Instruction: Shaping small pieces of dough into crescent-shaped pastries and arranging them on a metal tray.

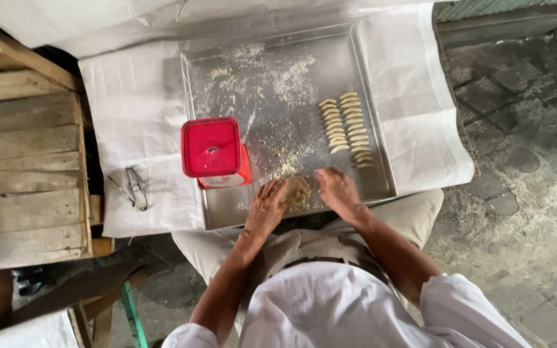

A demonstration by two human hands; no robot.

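A tan, rough lump of dough (297,191) sits on the near edge of a large, square, shallow metal tray (381,129), just ahead of the person's lap. Close on its left stands a red, square-lidded plastic container (212,147), touching or nearly touching the tray's left part, and it hems the lump in on that side. Beyond the lump, pale crumbs and flour (259,84) are scattered over the middle and far part of the tray. To the right and further away lie two neat rows of small, pale, crescent-shaped dough pieces (347,129), well clear of the lump. The tray rests on a white cloth (130,103) spread over the table, and a pair of thin-framed spectacles (133,188) lies on the cloth left of the container. Weathered wooden planks (24,148) stand further left, and rough grey stone floor (523,193) shows at right. The lump looks coarse, crumbly and uneven. The left hand (266,206) presses against its left side with fingers curled round it. The right hand (336,188) lies just beside its right edge, palm down, fingers spread flat and loose on the tray, gripping nothing. Both forearms reach forward from white rolled sleeves.
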